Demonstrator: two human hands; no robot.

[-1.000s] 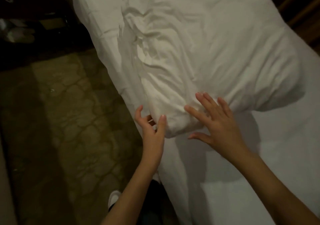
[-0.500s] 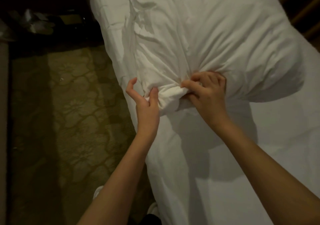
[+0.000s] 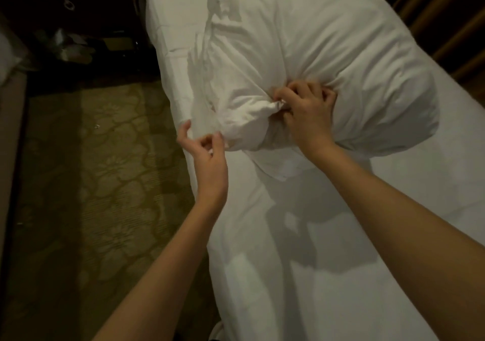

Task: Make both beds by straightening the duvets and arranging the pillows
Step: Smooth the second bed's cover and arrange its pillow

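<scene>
White cotton, bunched and creased, covers the pillow (image 3: 328, 60) that lies across the bed (image 3: 341, 275), filling most of the upper half of the view. Its near end has been gathered into a twisted knot of fabric, and the plump body of the pillow swells out to the right of that knot, casting a shadow on the sheet below.

At the gathered end the right hand (image 3: 305, 116) has its fingers curled tight into the pillowcase, clutching the bunched cloth, knuckles up, with the pillow pressing against the back of the fingers. The forearm runs down to the lower right corner over the bare sheet.

Just left of and below the knot, the left hand (image 3: 207, 152) sits at the bed's left edge, beside the rounded corner of the pillow. Its fingers are loosely bent, thumb and forefinger near each other; motion blur makes it hard to tell whether a fold of cloth is pinched between them or whether the fingertips only brush the fabric.

Loose wrinkled white fabric trails from the pillow toward the top of the frame along the mattress. Left of the bed is a patterned olive carpet (image 3: 99, 183), and beyond it, in deep shadow, a dark piece of furniture (image 3: 65, 5) with some pale objects on the floor under it, too dim to identify.
</scene>
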